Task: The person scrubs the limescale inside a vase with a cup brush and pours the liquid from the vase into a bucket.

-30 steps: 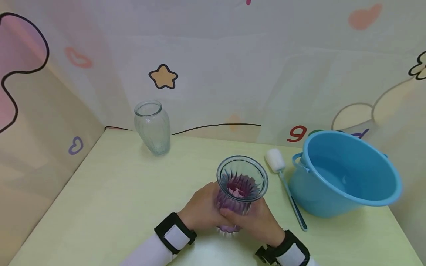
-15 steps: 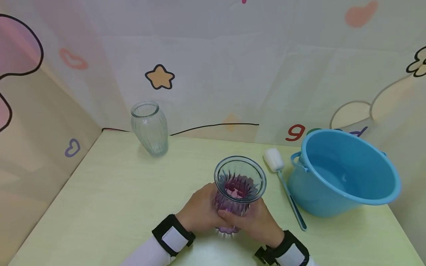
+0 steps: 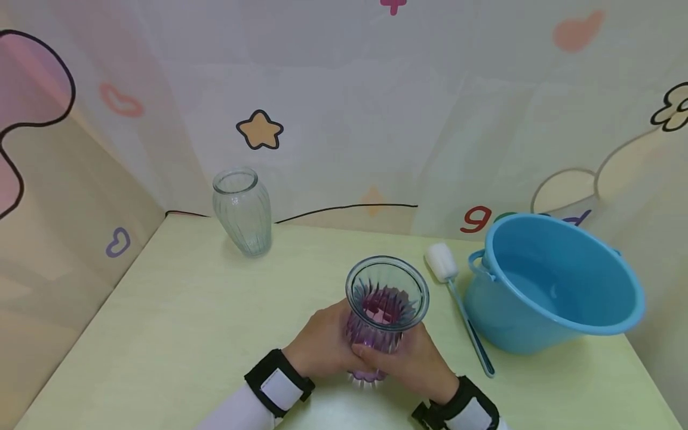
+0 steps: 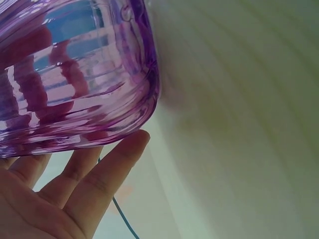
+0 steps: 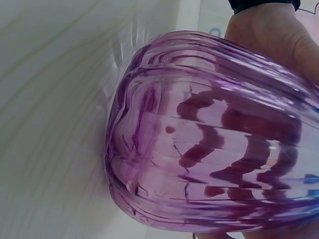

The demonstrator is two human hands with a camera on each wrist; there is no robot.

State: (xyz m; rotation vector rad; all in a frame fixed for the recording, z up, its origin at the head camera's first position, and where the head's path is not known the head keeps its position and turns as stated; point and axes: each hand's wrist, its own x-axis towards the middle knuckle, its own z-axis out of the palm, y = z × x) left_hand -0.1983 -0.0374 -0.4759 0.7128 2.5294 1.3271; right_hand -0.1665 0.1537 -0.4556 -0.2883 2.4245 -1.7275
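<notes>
Right now, on the tabletop (image 3: 177, 310), the bucket (image 3: 553, 286) sits right; my left hand (image 3: 322, 346) and right hand (image 3: 414, 361) both wrap the purple vase (image 3: 384, 316) upright before me, brush (image 3: 457, 298) just beside.

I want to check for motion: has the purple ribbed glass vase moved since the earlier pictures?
No. The purple ribbed glass vase keeps its place beside the white sponge brush and blue plastic bucket; only the camera shifted slightly.

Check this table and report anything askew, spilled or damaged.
Only the blue plastic bucket looks askew: it sits tilted, its mouth leaning toward the white-headed sponge brush. Both hands hold the purple ribbed glass vase upright. No spill or breakage shows.
</notes>
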